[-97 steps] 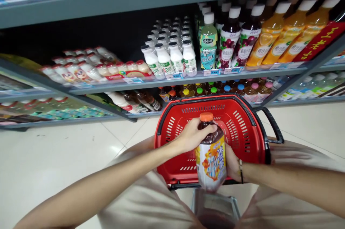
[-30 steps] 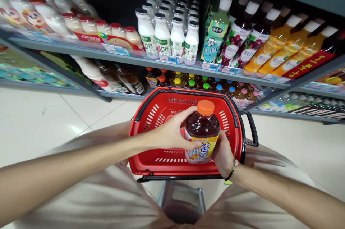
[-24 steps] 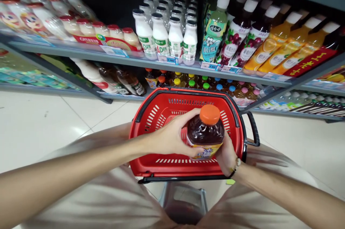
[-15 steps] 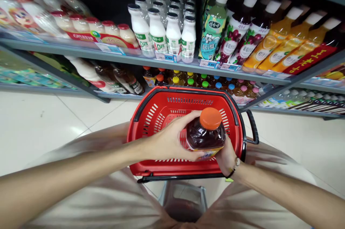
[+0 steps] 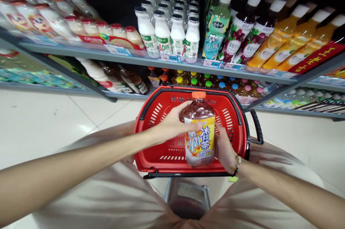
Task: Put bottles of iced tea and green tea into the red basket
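Note:
Between my two hands is a bottle of iced tea (image 5: 199, 139), dark brown with an orange cap and a yellow-and-white label facing me. My left hand (image 5: 176, 123) grips its left side, thumb across the front of the label. On the other side my right hand (image 5: 224, 146) holds the bottle's right edge; some of its fingers are hidden behind it. Below both hands sits a red shopping basket (image 5: 145, 166) with black handles, between my knees. Its slotted inner walls show around the bottle, which is over the basket's opening.
A shelf (image 5: 113, 51) ahead bears white milk-drink bottles (image 5: 178, 36), grape juice bottles (image 5: 237, 31) and orange juice bottles (image 5: 280, 42). Tea bottles with coloured caps (image 5: 194, 81) stand on the lower shelf. A grey frame (image 5: 185, 196) is beneath the basket on the tiled floor (image 5: 61, 114).
The bottle has tipped back so its label now faces me, where before its cap pointed up toward me. Both hands have turned with it. The view has shifted slightly.

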`<state>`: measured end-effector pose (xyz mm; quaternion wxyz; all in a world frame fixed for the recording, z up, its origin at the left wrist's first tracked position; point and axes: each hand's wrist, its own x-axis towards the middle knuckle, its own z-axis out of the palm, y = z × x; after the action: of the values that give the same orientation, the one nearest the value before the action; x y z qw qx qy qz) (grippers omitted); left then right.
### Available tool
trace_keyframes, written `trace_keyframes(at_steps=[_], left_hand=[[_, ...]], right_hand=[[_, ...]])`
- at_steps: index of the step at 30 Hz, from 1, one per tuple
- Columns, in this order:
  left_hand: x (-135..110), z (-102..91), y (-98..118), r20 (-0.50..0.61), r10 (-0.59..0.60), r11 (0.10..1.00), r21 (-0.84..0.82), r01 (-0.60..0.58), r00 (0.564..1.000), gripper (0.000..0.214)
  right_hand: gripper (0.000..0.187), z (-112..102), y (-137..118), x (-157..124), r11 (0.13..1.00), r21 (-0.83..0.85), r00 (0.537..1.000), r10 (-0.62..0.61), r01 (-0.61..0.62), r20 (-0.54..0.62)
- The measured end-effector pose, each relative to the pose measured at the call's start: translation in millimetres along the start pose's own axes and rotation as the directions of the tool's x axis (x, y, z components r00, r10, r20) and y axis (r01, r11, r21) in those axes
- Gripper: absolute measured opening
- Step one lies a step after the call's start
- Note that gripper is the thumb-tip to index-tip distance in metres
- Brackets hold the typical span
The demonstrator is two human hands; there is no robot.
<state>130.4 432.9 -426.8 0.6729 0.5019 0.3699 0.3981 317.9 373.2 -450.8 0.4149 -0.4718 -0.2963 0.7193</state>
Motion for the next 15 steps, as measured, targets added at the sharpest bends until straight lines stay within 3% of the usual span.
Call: trace_keyframes(at_steps=[3, 7, 11, 15], left_hand=[[7.0, -5.7, -4.8, -0.141, -0.141, 0.986, -0.109, 0.127, 0.98, 0.065], [16.4, -18.4, -8.7, -0.099, -0.269, 0.948, -0.205, 0.245, 0.958, 0.06], [29.4, -40.1, -5.5, -0.041, -0.233, 0.958, -0.18, 0.223, 0.972, 0.068], [39.7, -56.8, 13.8, -0.069, -0.219, 0.971, -0.112, 0.21, 0.973, 0.06]], right_hand=[[0.067, 2.5, -3.7, -7.6, 0.993, -0.113, 0.997, 0.048, -0.041, 0.054], [0.059, 2.2, -13.1, -14.3, 0.961, -0.274, 0.997, -0.006, 0.028, 0.081], [0.059, -5.6, -27.6, -11.2, 0.899, -0.393, 0.981, -0.171, 0.194, 0.093], [0.061, -16.2, -57.7, -1.8, 0.748, -0.594, 0.955, -0.24, 0.296, 0.173]])
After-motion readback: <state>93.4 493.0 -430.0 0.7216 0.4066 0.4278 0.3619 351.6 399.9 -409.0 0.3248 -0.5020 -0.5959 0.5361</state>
